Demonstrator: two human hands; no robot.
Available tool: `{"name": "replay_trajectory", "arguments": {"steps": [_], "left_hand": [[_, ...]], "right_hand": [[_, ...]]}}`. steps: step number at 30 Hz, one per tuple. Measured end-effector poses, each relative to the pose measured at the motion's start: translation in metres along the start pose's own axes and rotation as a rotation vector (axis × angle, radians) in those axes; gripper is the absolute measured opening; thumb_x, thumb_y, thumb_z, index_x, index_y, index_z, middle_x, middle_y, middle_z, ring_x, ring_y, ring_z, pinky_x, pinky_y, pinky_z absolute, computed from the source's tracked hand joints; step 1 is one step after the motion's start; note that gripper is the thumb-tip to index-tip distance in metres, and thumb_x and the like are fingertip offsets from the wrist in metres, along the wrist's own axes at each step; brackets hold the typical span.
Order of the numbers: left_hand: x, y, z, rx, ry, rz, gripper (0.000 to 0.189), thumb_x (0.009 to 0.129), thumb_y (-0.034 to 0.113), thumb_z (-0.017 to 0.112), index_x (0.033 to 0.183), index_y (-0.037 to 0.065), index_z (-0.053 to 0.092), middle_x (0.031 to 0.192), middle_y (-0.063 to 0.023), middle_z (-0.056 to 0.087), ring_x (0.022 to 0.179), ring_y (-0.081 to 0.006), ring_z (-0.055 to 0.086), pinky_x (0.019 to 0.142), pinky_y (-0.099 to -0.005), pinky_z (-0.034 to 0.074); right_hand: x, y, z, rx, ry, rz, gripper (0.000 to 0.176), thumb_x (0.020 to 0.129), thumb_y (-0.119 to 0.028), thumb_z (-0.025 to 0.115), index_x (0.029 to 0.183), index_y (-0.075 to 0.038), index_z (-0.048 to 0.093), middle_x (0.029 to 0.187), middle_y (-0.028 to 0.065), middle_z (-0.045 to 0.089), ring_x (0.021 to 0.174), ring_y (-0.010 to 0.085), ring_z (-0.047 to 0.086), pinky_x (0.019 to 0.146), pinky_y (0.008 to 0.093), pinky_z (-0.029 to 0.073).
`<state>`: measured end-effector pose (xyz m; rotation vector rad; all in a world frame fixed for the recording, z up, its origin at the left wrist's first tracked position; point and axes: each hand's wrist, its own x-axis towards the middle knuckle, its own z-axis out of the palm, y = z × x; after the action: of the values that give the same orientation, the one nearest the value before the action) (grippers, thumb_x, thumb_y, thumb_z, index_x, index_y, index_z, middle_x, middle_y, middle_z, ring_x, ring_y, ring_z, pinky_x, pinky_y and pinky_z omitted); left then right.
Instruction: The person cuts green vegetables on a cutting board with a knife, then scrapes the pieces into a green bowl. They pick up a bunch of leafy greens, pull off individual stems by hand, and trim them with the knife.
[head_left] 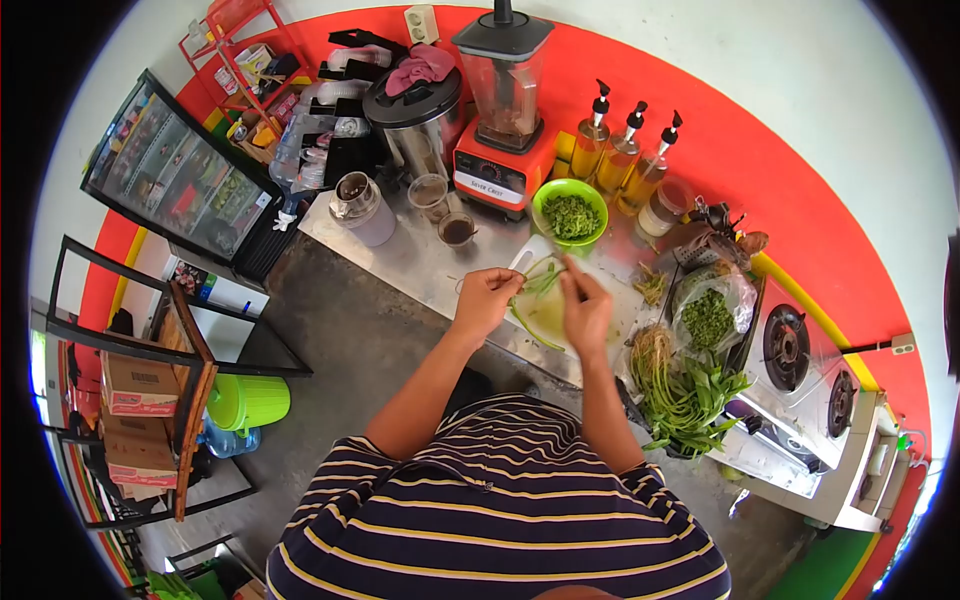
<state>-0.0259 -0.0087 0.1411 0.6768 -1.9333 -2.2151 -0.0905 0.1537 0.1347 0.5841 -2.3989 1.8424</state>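
My left hand point(489, 297) is pinched on thin green vegetable stems point(541, 281) above a pale cutting board point(546, 314). Just right of it, my right hand point(586, 308) is closed with its fingers curled. Whatever it grips is blurred and cannot be made out. A long green stem point(532, 328) lies along the board's left side. Beyond the board, a bright green bowl point(598, 237) holds chopped greens point(570, 215). A bundle of leafy greens with roots point(676, 395) rests to the right of my right hand.
An orange-based blender point(492, 165), two cups point(457, 231) and several pump bottles point(618, 152) stand along the back of the metal counter point(372, 262). On the right are a plastic bag of chopped greens point(708, 318) and a gas stove point(790, 345). A display fridge point(180, 175) is at left.
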Motion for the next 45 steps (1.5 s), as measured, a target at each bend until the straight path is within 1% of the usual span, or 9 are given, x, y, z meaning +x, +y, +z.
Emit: {"name": "replay_trajectory", "arguments": {"steps": [3,5,6,9,15,21,28,32,45], "left_hand": [[-0.004,-0.005,-0.019,0.022,0.011,0.011,0.016,0.096,0.011,0.065,0.104,-0.002,0.070,0.087,-0.0020,0.068,0.074,-0.0068,0.057,0.068,-0.0242,0.047],[-0.006,-0.008,-0.027,0.013,0.018,0.019,0.017,0.097,0.012,0.064,0.107,-0.001,0.069,0.089,-0.0017,0.067,0.076,-0.0068,0.057,0.070,-0.0245,0.047],[-0.007,-0.008,-0.031,-0.027,0.031,-0.005,0.018,0.098,0.013,0.062,0.110,0.001,0.068,0.090,-0.0010,0.066,0.078,-0.0069,0.057,0.072,-0.0247,0.047],[-0.011,-0.009,-0.040,-0.061,0.037,-0.044,0.019,0.100,0.015,0.059,0.113,0.004,0.066,0.091,0.0004,0.063,0.082,-0.0071,0.056,0.076,-0.0250,0.047],[-0.021,-0.007,-0.054,-0.093,0.017,-0.066,0.017,0.101,0.016,0.056,0.113,0.006,0.064,0.092,0.0010,0.063,0.086,-0.0079,0.058,0.080,-0.0262,0.048],[-0.030,-0.002,-0.066,-0.120,0.052,-0.061,0.016,0.101,0.015,0.054,0.112,0.008,0.062,0.091,0.0007,0.063,0.087,-0.0094,0.060,0.081,-0.0277,0.048],[-0.024,0.006,-0.060,-0.119,0.081,-0.024,0.019,0.104,0.022,0.052,0.110,0.007,0.063,0.084,0.0013,0.059,0.082,-0.0094,0.058,0.080,-0.0296,0.048],[-0.013,0.004,-0.046,-0.089,0.034,0.021,0.019,0.103,0.024,0.055,0.107,0.008,0.064,0.083,0.0021,0.059,0.081,-0.0092,0.059,0.077,-0.0273,0.047],[0.012,-0.001,0.004,0.011,-0.118,0.140,0.019,0.097,0.006,0.060,0.113,-0.001,0.067,0.084,0.0010,0.061,0.069,-0.0060,0.050,0.063,-0.0240,0.041]], "right_hand": [[0.014,0.027,-0.026,-0.014,0.141,0.186,0.032,0.098,-0.020,0.064,0.122,0.000,0.070,0.068,0.0013,0.057,0.062,0.0096,0.047,0.058,0.0287,0.041],[0.015,0.059,-0.031,0.136,0.125,0.409,0.034,0.101,-0.025,0.061,0.119,0.001,0.071,0.068,-0.0009,0.055,0.060,0.0075,0.043,0.055,0.0283,0.037],[0.012,0.064,-0.029,0.187,0.103,0.475,0.035,0.103,-0.033,0.058,0.101,0.000,0.071,0.069,0.0009,0.055,0.052,0.0065,0.042,0.046,0.0269,0.033],[-0.003,0.077,-0.013,0.443,0.008,0.740,0.034,0.104,-0.034,0.054,0.100,-0.002,0.066,0.068,0.0020,0.055,0.050,0.0087,0.043,0.043,0.0271,0.033],[-0.013,0.095,0.035,0.757,-0.248,1.048,0.034,0.105,-0.039,0.048,0.092,-0.009,0.055,0.069,0.0035,0.054,0.045,0.0116,0.042,0.041,0.0277,0.033],[-0.011,0.107,0.059,0.923,-0.302,1.206,0.035,0.106,-0.040,0.047,0.091,-0.009,0.053,0.066,0.0045,0.053,0.045,0.0121,0.040,0.041,0.0284,0.032],[-0.008,0.082,0.042,0.749,-0.309,1.127,0.036,0.106,-0.039,0.047,0.092,-0.006,0.054,0.066,0.0049,0.054,0.044,0.0117,0.040,0.041,0.0282,0.033],[-0.009,0.058,0.018,0.596,-0.256,0.923,0.034,0.106,-0.037,0.049,0.098,-0.005,0.056,0.066,0.0042,0.054,0.044,0.0098,0.042,0.040,0.0265,0.032],[-0.016,0.014,-0.047,0.530,-0.277,0.624,0.034,0.105,-0.036,0.053,0.120,-0.006,0.059,0.069,0.0039,0.059,0.046,0.0067,0.041,0.042,0.0229,0.030]]}}
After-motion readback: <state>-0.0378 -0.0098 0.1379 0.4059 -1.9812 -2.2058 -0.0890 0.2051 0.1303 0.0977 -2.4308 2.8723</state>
